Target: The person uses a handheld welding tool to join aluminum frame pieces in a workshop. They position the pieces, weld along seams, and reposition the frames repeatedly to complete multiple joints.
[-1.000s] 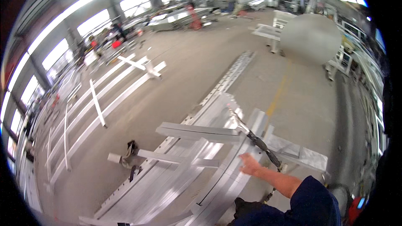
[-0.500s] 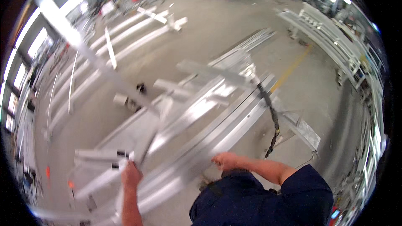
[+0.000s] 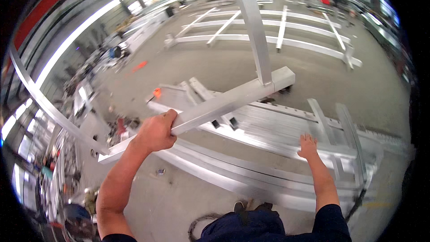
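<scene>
My left hand [image 3: 157,131] is wrapped around the square bottom bar [image 3: 228,103] of a silvery metal frame. A tall upright [image 3: 253,27] rises from the bar near its right end, and a second upright [image 3: 56,110] stands at its left end; their tops run out of view or toward its rim. The bar slants across in front of me, above a pile of metal profiles. My right hand [image 3: 307,146] reaches out with its fingers apart, holding nothing, over the flat panel of profiles [image 3: 268,127]. Whether it touches the metal I cannot tell.
Long metal profiles [image 3: 210,170] lie just ahead of my feet, with short crosswise pieces [image 3: 349,130] at the right. Farther off, a ladder-like white frame [image 3: 295,42] rests low over the floor. A dark hose [image 3: 195,226] curls near my feet. Scrap lines the left side.
My view has swung left. The frame's bar, with my left hand on it, now crosses in front of me. My right hand has reached forward, its fingers spread.
</scene>
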Action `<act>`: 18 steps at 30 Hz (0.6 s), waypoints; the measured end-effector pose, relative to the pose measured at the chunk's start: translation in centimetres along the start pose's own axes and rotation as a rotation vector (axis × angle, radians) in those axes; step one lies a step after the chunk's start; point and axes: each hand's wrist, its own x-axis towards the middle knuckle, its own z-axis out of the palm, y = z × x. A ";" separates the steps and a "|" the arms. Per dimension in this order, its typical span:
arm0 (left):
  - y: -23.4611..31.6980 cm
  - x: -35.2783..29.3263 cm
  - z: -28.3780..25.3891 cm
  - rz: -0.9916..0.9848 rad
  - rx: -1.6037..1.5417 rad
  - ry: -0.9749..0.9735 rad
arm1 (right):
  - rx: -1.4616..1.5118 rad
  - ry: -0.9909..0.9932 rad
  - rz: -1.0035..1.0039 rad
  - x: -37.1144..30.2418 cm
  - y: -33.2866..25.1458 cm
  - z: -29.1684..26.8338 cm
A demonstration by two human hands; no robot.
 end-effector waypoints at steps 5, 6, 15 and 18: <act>-0.6 -5.3 -1.7 -0.158 0.002 0.042 | -0.015 -0.139 -0.186 2.3 3.8 4.2; -1.1 -6.2 -1.8 -0.220 0.007 0.028 | 0.007 -0.145 -0.272 2.6 4.2 4.4; -4.1 -12.2 -1.4 -0.593 -0.058 0.141 | 0.206 -0.302 -0.496 -6.8 -11.8 1.1; -3.8 -14.1 -1.1 -0.734 -0.071 0.014 | 0.234 -0.311 -0.446 -7.0 -17.6 3.9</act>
